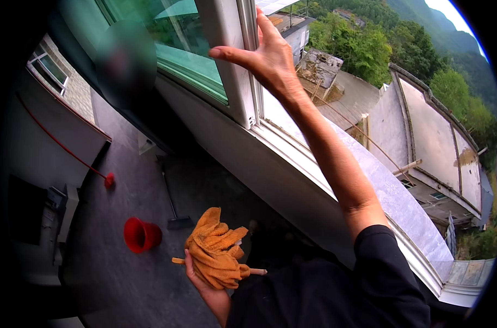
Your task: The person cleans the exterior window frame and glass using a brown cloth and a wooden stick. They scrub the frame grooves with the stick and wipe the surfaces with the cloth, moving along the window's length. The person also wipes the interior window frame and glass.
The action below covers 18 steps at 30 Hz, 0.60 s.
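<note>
My left hand [209,283], at the bottom centre, grips a bunched orange cloth [217,254]. A short stick-like end pokes out of the cloth at its right side. My right hand [269,57] is raised at the frame of a sliding window [232,61], thumb spread across the white frame's face and the other fingers at its outer edge. The fingertips are partly hidden, and whether they press on the frame I cannot tell. The right forearm crosses the open part of the window, above the white sill track [289,143].
A red bucket [142,235] stands on the grey floor, near a long-handled broom or dustpan [179,222]. A red-handled tool [109,180] leans at the left wall. Outside lie a pale ledge [367,164], roofs and trees. A blurred patch covers part of the window.
</note>
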Available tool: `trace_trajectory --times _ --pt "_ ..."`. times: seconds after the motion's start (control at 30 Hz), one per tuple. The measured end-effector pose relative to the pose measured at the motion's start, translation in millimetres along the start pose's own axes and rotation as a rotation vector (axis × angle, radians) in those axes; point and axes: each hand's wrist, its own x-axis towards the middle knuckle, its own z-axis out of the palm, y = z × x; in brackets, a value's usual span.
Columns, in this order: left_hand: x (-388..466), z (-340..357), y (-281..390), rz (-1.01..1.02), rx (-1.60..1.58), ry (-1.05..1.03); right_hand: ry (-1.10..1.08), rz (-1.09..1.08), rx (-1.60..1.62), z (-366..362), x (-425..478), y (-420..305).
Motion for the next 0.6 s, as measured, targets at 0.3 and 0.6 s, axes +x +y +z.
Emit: trace_trajectory --times 0.3,0.6 --pt "-1.3 -3.1 8.7 -0.011 -0.022 0.010 0.078 0.100 0.131 27.1 3.4 7.3" --pt "-1.8 -11.3 9.5 -0.006 -0.091 -0.043 0.027 0.133 0.149 -6.2 -7.4 -9.9"
